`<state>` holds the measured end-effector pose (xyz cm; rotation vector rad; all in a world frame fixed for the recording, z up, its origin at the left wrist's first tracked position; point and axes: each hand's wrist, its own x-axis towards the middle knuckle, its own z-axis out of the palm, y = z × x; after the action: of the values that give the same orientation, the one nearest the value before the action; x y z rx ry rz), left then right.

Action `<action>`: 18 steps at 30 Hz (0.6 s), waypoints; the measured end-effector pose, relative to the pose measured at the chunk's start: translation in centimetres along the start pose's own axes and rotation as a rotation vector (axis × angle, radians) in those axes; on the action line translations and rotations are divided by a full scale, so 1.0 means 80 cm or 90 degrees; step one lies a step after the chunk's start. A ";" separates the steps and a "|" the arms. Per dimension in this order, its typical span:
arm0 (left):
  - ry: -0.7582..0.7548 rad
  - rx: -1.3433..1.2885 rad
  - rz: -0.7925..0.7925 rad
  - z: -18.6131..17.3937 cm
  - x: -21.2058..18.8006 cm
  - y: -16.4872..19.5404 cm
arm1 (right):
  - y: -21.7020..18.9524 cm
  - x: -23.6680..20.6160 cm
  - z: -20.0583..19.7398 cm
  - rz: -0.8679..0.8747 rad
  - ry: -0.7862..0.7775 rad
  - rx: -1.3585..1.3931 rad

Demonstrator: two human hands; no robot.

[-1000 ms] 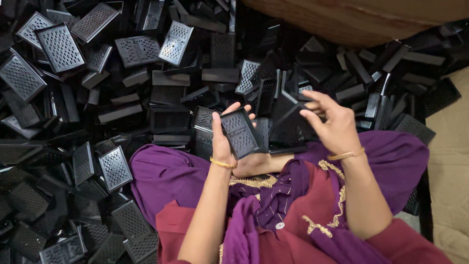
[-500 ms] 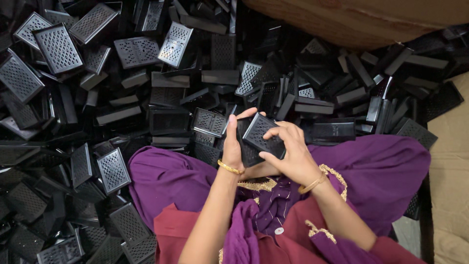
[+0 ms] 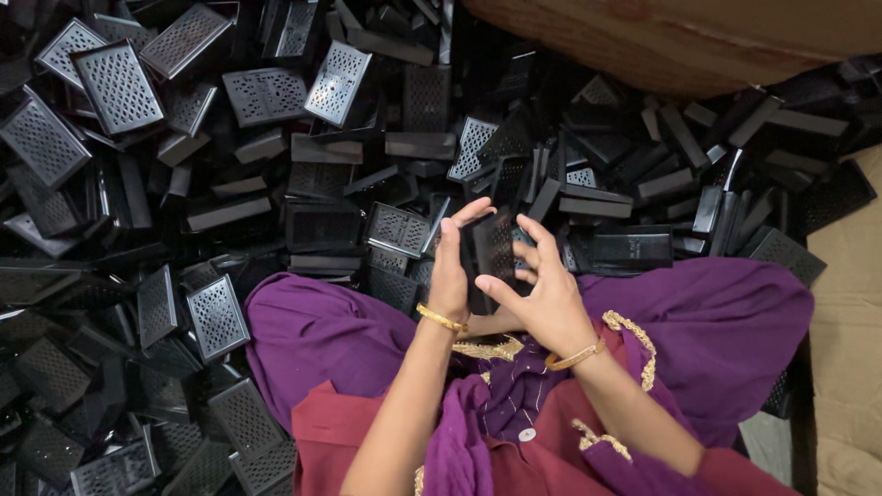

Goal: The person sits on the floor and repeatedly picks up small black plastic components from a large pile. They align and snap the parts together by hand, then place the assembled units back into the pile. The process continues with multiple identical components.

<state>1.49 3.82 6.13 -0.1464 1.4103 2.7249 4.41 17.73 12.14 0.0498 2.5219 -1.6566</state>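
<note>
Currently both hands are meeting over the lap, working one black perforated plastic piece between them. Left hand is gripping the piece along its left edge: thumb is lying up the near face, fingers are curling over the top, spread narrow, closed on the part. Right hand is cupping the same piece from the right; its fingers are fanning half open, tips touching the right edge and face, thumb reaching toward the lower left corner. The piece is standing nearly upright, tilted slightly, held just above the purple cloth that is covering the knees. Whether it is one piece or two pressed together, I cannot tell; the hands are hiding the rear.

Both wrists are wearing gold bangles. Red garment with gold trim is showing at the lower edge.

Surroundings: a loose heap of like black parts is lying all around the knees, touching the cloth on the left and far sides. Some are lying grille side up, showing a silver-grey perforated face, e.g. one just left of the knee and one at far centre; others are lying as plain black slabs or open shells. No bin or tray is visible holding them. A brown sack or board is lying at the far right edge, and tan sheeting is lying along the right side.
</note>
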 end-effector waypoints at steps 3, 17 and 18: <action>-0.021 0.052 0.021 0.003 -0.004 0.005 | 0.007 0.001 0.003 -0.010 -0.043 0.080; -0.074 0.086 0.137 0.018 -0.022 0.005 | 0.030 -0.002 -0.010 0.025 -0.126 0.226; -0.089 0.079 0.143 0.018 -0.023 0.006 | 0.031 -0.002 -0.011 0.025 -0.133 0.237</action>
<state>3.21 4.70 7.53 0.2185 1.6375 2.7414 4.73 19.54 10.26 -0.0375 2.0263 -1.9779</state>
